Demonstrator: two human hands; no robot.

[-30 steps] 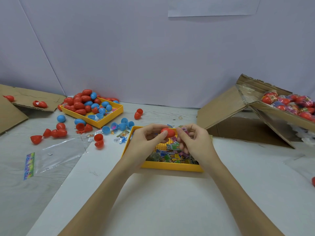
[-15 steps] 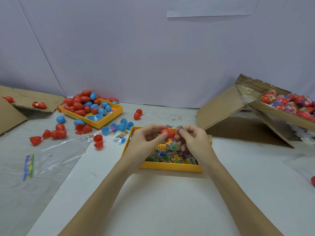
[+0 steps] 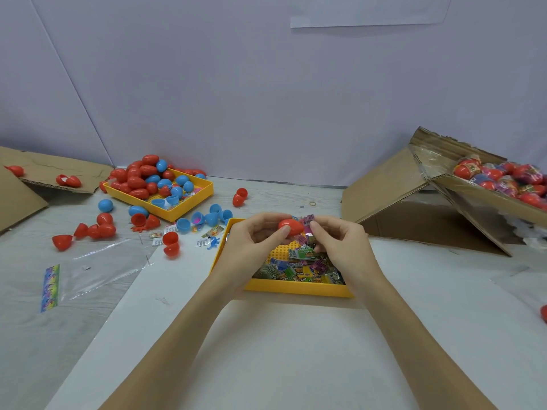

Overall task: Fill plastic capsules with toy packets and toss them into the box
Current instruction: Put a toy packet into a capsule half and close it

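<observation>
My left hand [image 3: 254, 244] pinches a red plastic capsule [image 3: 290, 226] above the near yellow tray [image 3: 296, 288], which holds several colourful toy packets [image 3: 302, 267]. Just right of the capsule, the fingers of my right hand [image 3: 340, 244] pinch a pink toy packet [image 3: 307, 221] against its open side. Far left stands a second yellow tray [image 3: 189, 207] heaped with red and blue capsules [image 3: 142, 179]. A tilted cardboard box [image 3: 488, 196] at the right holds several filled capsules [image 3: 503, 179].
Loose red and blue capsule halves [image 3: 97, 229] and stray packets lie on the table between the two trays. Clear plastic bags [image 3: 97, 267] lie at the left. Flat cardboard [image 3: 59, 170] sits at the far left, a red capsule [image 3: 544, 313] at the right edge.
Both hands stay over the near tray with the capsule. The right fingers have worked the pink packet closer against the red capsule.
</observation>
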